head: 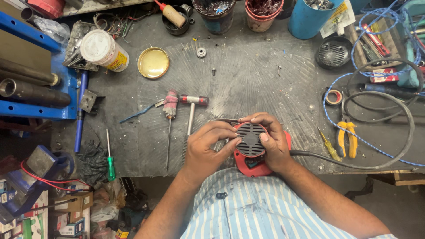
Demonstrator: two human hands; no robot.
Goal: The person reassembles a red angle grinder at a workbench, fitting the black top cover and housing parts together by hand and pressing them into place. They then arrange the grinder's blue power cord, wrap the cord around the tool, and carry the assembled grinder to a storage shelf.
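Grille disc [250, 139], round and dark, sits on top of the red tool [248, 166] at the near table [248, 84] edge | left hand [208, 148] fingers pinch its left rim | right hand [274, 141] fingers pinch its right rim | both equally close

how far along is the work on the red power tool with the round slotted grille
Done: a second round black grille lies loose on the bench. In hand: left hand and right hand press the round dark slotted grille onto the red power tool. Left: loose small screws remain unfitted.
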